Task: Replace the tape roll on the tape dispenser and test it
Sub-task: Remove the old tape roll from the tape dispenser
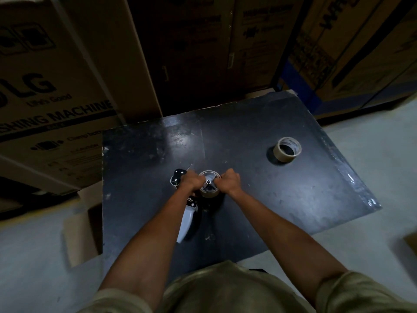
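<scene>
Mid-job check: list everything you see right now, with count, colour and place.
tape dispenser: 1, black with a white handle, near-left part of the table, lying flat
roll on the dispenser: 1, tan on a grey hub, between both hands
loose tape roll: 1, tan, far-right part of the table, apart from everything
table: 1, black, scuffed, centre
cardboard boxes: several, brown, stacked behind and to the left
floor: pale grey, around the table
left hand: closed on the roll's left side
right hand: closed on the roll's right side
</scene>
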`<state>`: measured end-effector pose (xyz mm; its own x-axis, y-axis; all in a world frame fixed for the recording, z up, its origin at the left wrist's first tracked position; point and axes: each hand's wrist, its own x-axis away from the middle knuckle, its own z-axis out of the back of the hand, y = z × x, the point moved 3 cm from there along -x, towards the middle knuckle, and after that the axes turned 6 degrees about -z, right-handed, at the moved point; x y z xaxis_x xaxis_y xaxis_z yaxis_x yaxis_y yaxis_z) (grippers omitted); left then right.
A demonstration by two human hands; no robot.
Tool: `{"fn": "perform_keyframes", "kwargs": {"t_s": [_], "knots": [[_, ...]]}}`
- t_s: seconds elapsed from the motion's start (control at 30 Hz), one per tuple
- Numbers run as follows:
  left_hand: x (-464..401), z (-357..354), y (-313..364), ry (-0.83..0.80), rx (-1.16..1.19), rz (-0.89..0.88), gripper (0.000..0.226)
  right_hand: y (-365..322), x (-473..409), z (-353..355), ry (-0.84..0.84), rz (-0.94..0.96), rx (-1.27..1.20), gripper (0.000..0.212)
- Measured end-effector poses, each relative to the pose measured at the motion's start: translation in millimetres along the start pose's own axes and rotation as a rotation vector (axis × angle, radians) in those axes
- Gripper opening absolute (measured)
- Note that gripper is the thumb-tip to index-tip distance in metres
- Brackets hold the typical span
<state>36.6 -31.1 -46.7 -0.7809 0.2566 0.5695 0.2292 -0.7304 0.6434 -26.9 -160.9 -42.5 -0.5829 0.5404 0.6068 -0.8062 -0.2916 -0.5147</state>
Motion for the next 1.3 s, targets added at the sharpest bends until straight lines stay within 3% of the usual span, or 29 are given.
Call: {"fn": "perform_keyframes", "kwargs": {"t_s": [0.07,0.2,0.4,0.57,0.7,0.8,1.0,1.3], "knots": [[1.8,0.2,0.7,0.013,0.010,0.009,0.028,-0.3,-1.7,-0.9,0.006,-0.020,-0.017,0.072],[5.7,0.3,1.2,0.059,-0.006,0.022,0.029,0.1,-2.3,-0.5,0.013,-0.044,-0.034,0.049],[13.3,3.4,9.2,0.115,-0.066,0.040,0.047,2.4,-8.2,-1.3,0.024,-0.032,0.000,0.062],[9.4,-1.8,0.6,0.053,-0.013,0.089,0.054,4.7,1.6,7.1,-0.034,-0.034,0.049,0.036],[22.7,-1.8,3.3,0.050,-0.014,0.078,0.037,9.2,6.7,5.6,-0.106,-0.088,-0.026,0.033],[24.4,2.3,6.7,0.049,-0.016,0.074,0.037,5.9,5.0,7.2,-0.133,-0.082,-0.072,0.026],[9.6,1.5,-5.5,0.116,-0.014,0.065,0.044,-4.3,8.9,6.1,-0.027,0.047,0.097,0.043],[19.3,1.3,-0.3,0.225,0.038,0.036,0.029,-5.7,7.6,7.7,0.013,0.086,0.097,0.048]]}}
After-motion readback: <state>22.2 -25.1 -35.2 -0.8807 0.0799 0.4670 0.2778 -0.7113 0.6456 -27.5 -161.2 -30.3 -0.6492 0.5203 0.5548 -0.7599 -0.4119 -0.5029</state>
